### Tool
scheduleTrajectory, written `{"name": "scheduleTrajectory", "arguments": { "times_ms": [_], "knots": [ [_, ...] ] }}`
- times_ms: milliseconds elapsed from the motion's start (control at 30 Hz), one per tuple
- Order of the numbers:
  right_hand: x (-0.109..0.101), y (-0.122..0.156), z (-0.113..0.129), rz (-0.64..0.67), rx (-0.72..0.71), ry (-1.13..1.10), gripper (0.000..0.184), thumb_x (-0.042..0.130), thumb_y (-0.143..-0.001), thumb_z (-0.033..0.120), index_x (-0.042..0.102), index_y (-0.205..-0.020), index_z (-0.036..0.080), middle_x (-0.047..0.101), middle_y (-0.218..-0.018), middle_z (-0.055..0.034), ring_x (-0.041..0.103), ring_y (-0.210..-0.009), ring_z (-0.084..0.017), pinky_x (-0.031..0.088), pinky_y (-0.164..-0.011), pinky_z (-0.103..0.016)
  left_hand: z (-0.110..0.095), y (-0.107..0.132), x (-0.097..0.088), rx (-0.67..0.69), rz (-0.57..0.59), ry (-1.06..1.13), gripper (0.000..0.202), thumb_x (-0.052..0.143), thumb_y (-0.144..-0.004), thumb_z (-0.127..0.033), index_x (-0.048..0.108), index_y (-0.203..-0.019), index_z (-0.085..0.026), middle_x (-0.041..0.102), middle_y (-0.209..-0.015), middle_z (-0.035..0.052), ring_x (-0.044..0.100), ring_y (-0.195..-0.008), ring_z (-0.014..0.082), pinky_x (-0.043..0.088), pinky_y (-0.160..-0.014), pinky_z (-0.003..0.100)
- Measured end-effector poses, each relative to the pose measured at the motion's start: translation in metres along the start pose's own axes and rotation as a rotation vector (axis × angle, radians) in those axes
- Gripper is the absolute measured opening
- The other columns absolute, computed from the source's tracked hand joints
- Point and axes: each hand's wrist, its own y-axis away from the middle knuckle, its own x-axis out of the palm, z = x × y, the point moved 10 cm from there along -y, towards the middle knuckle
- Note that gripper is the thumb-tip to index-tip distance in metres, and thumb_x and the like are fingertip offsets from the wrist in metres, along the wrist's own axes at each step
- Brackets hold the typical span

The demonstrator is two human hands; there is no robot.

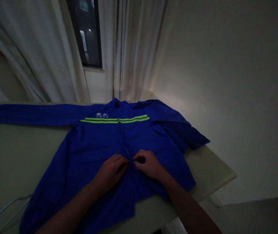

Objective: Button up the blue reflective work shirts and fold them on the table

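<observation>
I have the left hand and the right hand close together over the middle of a royal-blue, long-sleeved cloth jacket. The fingers of both are pinched, thumb against forefinger, grasping the fabric on either side of the front opening; exactly what lies between the tips is too dark for me to make out.

The jacket lies front side up on a pale, smooth tabletop, its collar away from me. I see one sleeve stretched straight out to the left, while the other slants down toward the tabletop's corner on the right. Two neon-green stripes cross the chest, with a small white print just above them on the left.

At my lower left, thin white cables run up to the jacket's edge. Beyond the tabletop I get long cream curtains around a narrow, dark-framed window, and a plain pale wall to the right.
</observation>
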Motion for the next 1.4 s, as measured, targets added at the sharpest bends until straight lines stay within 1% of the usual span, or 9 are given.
{"name": "scheduleTrajectory", "arguments": {
  "times_ms": [200,300,433,567,800,1000,1100,1233,1400],
  "knots": [
    [0.002,0.007,0.021,-0.030,-0.073,0.085,0.019,0.069,-0.079,0.007,0.078,-0.090,0.019,0.068,-0.084,-0.0006,0.062,-0.076,-0.014,0.045,-0.072,-0.025,-0.016,0.005,0.001,0.144,0.000,-0.152,0.016,0.058,-0.100,-0.011,0.065,-0.109,-0.023,0.070,-0.099,0.0020,0.065,-0.090,0.0191,0.053,-0.081,0.031],
    [0.006,0.010,0.026,-0.005,-0.086,0.098,0.016,0.070,-0.080,0.007,0.077,-0.090,0.019,0.067,-0.082,-0.0003,0.062,-0.075,-0.014,0.044,-0.071,-0.025,-0.018,0.007,-0.001,0.136,-0.031,-0.174,0.015,0.056,-0.101,-0.013,0.062,-0.112,-0.021,0.070,-0.097,0.0021,0.066,-0.088,0.0194,0.054,-0.079,0.032],
    [0.005,0.011,0.027,0.036,-0.054,0.056,0.010,0.069,-0.087,0.012,0.076,-0.083,0.018,0.066,-0.078,0.0001,0.060,-0.071,-0.012,0.043,-0.067,-0.025,-0.020,0.007,-0.003,0.122,-0.057,-0.214,0.028,0.055,-0.102,-0.014,0.059,-0.128,-0.022,0.070,-0.098,0.0022,0.067,-0.088,0.0203,0.055,-0.078,0.032],
    [0.004,0.009,0.024,0.088,-0.011,-0.008,0.018,0.063,-0.093,0.010,0.078,-0.090,0.019,0.068,-0.082,-0.0002,0.063,-0.073,-0.012,0.044,-0.067,-0.023,-0.021,0.006,-0.006,0.126,-0.068,-0.167,0.016,0.054,-0.102,-0.015,0.063,-0.115,-0.022,0.071,-0.098,0.0022,0.067,-0.088,0.0191,0.055,-0.079,0.032],
    [0.007,0.010,0.020,0.078,0.006,0.041,0.009,0.077,-0.088,0.011,0.078,-0.091,0.019,0.068,-0.087,-0.0011,0.065,-0.080,-0.014,0.047,-0.072,-0.025,-0.012,0.003,-0.021,0.023,-0.137,0.022,0.012,0.058,-0.100,-0.016,0.067,-0.100,-0.024,0.073,-0.089,-0.0021,0.070,-0.081,0.0143,0.054,-0.073,0.026],
    [0.012,0.011,0.018,0.071,-0.032,0.060,0.010,0.074,-0.089,0.012,0.077,-0.095,0.021,0.069,-0.090,-0.0017,0.065,-0.080,-0.014,0.049,-0.073,-0.026,-0.001,0.004,-0.016,-0.117,-0.104,0.050,0.014,0.060,-0.097,-0.022,0.072,-0.104,-0.026,0.077,-0.093,-0.0005,0.072,-0.083,0.0163,0.056,-0.074,0.028],
    [0.014,0.011,0.011,0.060,0.017,0.033,0.010,0.076,-0.087,0.011,0.077,-0.092,0.020,0.069,-0.088,-0.0011,0.065,-0.075,-0.013,0.050,-0.070,-0.024,-0.005,0.004,-0.013,-0.100,-0.105,0.013,0.022,0.057,-0.098,-0.019,0.072,-0.112,-0.026,0.074,-0.094,0.0010,0.070,-0.084,0.0171,0.055,-0.075,0.029],
    [0.012,0.011,0.005,0.019,0.072,0.003,0.010,0.081,-0.085,0.013,0.078,-0.091,0.020,0.069,-0.087,-0.0002,0.065,-0.074,-0.012,0.049,-0.067,-0.023,-0.005,0.004,-0.012,-0.102,-0.091,0.049,0.019,0.058,-0.095,-0.017,0.074,-0.102,-0.026,0.073,-0.091,0.0004,0.069,-0.086,0.0174,0.054,-0.076,0.029],
    [0.009,0.010,0.015,0.018,0.044,0.023,0.008,0.081,-0.087,0.015,0.076,-0.089,0.020,0.067,-0.088,-0.0001,0.064,-0.075,-0.012,0.049,-0.068,-0.023,0.009,0.003,-0.011,-0.288,-0.033,0.284,0.017,0.063,-0.093,-0.022,0.077,-0.102,-0.027,0.078,-0.094,-0.0021,0.072,-0.082,0.0157,0.054,-0.075,0.027]
  ]
}}
